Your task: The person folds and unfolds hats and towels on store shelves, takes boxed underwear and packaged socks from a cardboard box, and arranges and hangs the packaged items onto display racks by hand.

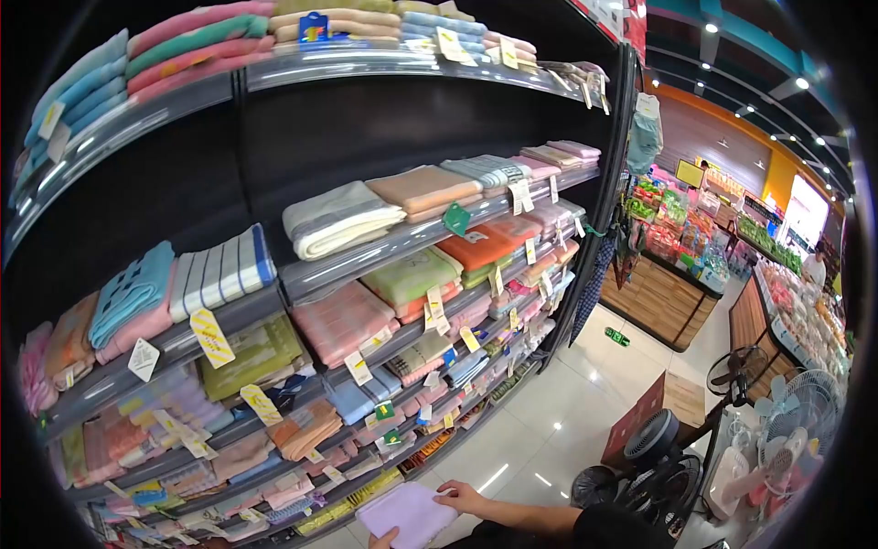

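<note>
Down at six o'clock, a lilac cloth point(409, 514) is held out flat before the lowest shelves of a rack point(347, 123). The left hand point(384, 539) grips it at its seven o'clock edge, largely cut off by the frame; the right hand point(464, 498) has its fingers at the two o'clock corner, though how firmly I cannot tell. Towels point(338, 224) fill the rack from seven round to one, tags point(212, 339) hanging over the shelf fronts. An umbrella point(593, 288) hangs at three, before a counter point(663, 297). At four, a box point(633, 419) and fans point(651, 439) crowd the floor.
</note>
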{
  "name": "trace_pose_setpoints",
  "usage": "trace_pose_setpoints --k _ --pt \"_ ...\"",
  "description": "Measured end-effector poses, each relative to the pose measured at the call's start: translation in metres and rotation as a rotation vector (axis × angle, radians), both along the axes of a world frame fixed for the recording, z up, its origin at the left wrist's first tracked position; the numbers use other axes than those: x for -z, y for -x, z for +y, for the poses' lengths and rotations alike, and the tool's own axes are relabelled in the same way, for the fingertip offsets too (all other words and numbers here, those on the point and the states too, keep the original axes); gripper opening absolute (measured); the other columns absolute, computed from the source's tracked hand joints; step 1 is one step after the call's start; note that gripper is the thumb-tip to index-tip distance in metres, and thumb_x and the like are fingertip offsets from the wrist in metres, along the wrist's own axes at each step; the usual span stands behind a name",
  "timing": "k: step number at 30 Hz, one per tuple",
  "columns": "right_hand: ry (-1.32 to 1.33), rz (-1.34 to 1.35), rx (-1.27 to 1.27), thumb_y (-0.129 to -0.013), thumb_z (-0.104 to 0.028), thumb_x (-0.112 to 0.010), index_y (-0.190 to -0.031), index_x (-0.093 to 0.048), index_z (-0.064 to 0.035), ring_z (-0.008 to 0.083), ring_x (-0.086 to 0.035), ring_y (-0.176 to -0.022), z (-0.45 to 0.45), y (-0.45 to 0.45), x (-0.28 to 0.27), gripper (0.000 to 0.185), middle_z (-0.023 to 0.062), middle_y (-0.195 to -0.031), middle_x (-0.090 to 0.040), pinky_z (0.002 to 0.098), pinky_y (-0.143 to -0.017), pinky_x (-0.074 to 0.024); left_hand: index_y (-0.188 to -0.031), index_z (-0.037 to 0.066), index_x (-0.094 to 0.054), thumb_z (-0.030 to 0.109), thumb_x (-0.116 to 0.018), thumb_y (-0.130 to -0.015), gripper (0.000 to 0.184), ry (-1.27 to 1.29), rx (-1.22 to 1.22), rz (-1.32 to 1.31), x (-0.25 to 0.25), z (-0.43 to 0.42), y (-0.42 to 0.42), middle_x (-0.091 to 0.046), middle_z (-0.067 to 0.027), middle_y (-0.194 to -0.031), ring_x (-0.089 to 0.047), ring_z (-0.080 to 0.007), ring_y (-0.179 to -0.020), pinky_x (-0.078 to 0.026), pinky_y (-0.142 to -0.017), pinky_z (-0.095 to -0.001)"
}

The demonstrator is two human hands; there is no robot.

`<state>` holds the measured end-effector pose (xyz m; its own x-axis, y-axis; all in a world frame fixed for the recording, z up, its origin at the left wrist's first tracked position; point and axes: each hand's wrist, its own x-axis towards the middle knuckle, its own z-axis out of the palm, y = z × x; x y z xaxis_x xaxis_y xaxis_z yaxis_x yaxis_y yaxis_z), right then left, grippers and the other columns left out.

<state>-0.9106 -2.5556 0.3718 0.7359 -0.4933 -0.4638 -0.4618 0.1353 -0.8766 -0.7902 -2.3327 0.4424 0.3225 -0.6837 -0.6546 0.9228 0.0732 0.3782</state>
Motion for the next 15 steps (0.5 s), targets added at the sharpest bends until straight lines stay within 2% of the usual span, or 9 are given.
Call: trace_pose_setpoints --k 4,6,7,9,10,11,13,14,15 --pt "-0.183 0.063 0.070 -0.083 -0.041 -0.070 -0.118 -0.054 -0.0074 0.0144 -0.061 -0.074 -0.011 0.009 0.004 0.051 0.0083 -0.096 -0.065 0.0262 -0.057 -0.0483 -0.138 -0.002 -0.031 0.002 -0.058 -0.086 0.059 -0.001 -0.063 -0.049 0.046 -0.014 -0.006 -0.048 -0.0187 -0.133 -0.051 -0.0355 -0.120 -0.046 -0.099 -0.0490" --pt "-0.439 0.044 0.109 -0.084 -0.051 -0.064 -0.123 -0.050 -0.0092 0.0184 -0.061 -0.086 -0.015 0.019 -0.007 0.059 0.0103 -0.105 -0.062 0.0296 -0.071 -0.0499 -0.138 -0.001 -0.032 0.002 -0.057 -0.086 0.058 -0.020 -0.049 -0.105 0.038 -0.025 -0.009 -0.049 -0.0184 -0.132 -0.051 -0.0352 -0.119 -0.046 -0.099 -0.0486" --pt "-0.440 0.040 0.114 -0.084 -0.051 -0.064 -0.123 -0.050 -0.0092 0.0184 -0.061 -0.086 -0.020 0.023 -0.008 0.059 0.0103 -0.105 -0.062 0.0296 -0.071 -0.0499 -0.138 -0.001 -0.032 0.002 -0.057 -0.086 0.058 -0.036 -0.038 -0.159 0.034 -0.034 -0.008 -0.049 -0.0181 -0.132 -0.051 -0.0349 -0.119 -0.047 -0.099 -0.0482" --pt "-0.874 -0.043 0.072 -0.084 -0.061 -0.058 -0.126 -0.047 -0.0104 0.0223 -0.058 -0.101 -0.027 0.030 -0.010 0.067 0.0112 -0.110 -0.059 0.0347 -0.087 -0.0459 -0.139 0.000 -0.033 0.001 -0.057 -0.086 0.058 -0.020 -0.038 -0.173 0.007 -0.051 0.000 -0.048 -0.0171 -0.133 -0.050 -0.0343 -0.120 -0.046 -0.099 -0.0481" --pt "-0.948 -0.034 0.106 -0.085 -0.065 -0.052 -0.126 -0.048 -0.0105 0.0247 -0.054 -0.112 -0.028 0.032 -0.014 0.068 0.0119 -0.114 -0.057 0.0382 -0.096 -0.0412 -0.139 0.002 -0.033 0.000 -0.056 -0.086 0.058 -0.005 -0.045 -0.183 -0.003 -0.058 0.004 -0.047 -0.0162 -0.134 -0.050 -0.0337 -0.120 -0.046 -0.100 -0.0480" --pt "-0.954 -0.035 0.104 -0.085 -0.065 -0.052 -0.126 -0.048 -0.0105 0.0247 -0.054 -0.112 -0.033 0.035 -0.001 0.068 0.0119 -0.114 -0.057 0.0382 -0.096 -0.0412 -0.139 0.002 -0.033 0.000 -0.056 -0.086 0.058 -0.012 -0.046 -0.186 -0.002 -0.068 0.008 -0.047 -0.0162 -0.134 -0.050 -0.0337 -0.120 -0.046 -0.100 -0.0480" --pt "-1.410 -0.396 0.036 -0.091 -0.052 -0.053 -0.127 -0.048 -0.0108 0.0251 -0.054 -0.113 -0.041 0.043 0.028 0.055 0.0110 -0.120 -0.057 0.0399 -0.096 -0.0434 -0.131 0.000 -0.042 0.009 -0.056 -0.088 0.047 -0.035 -0.130 -0.326 0.008 -0.089 0.018 -0.059 -0.0213 -0.118 -0.059 -0.0356 -0.107 -0.051 -0.089 -0.0474" --pt "-1.430 -0.371 0.033 -0.091 -0.052 -0.053 -0.127 -0.048 -0.0108 0.0251 -0.054 -0.113 -0.038 0.044 0.011 0.055 0.0110 -0.120 -0.057 0.0399 -0.096 -0.0434 -0.132 0.005 -0.041 0.004 -0.056 -0.087 0.047 0.058 -0.107 -0.363 -0.003 -0.099 0.024 -0.055 -0.0158 -0.124 -0.055 -0.0319 -0.113 -0.047 -0.094 -0.0466" --pt "-1.264 -0.472 0.169 -0.092 -0.042 -0.055 -0.126 -0.048 -0.0104 0.0242 -0.055 -0.113 -0.038 0.040 -0.005 0.047 0.0100 -0.120 -0.058 0.0398 -0.096 -0.0442 -0.133 0.010 -0.040 0.000 -0.056 -0.087 0.050 0.145 -0.090 -0.395 -0.015 -0.109 0.029 -0.051 -0.0104 -0.129 -0.050 -0.0282 -0.120 -0.044 -0.100 -0.0459"
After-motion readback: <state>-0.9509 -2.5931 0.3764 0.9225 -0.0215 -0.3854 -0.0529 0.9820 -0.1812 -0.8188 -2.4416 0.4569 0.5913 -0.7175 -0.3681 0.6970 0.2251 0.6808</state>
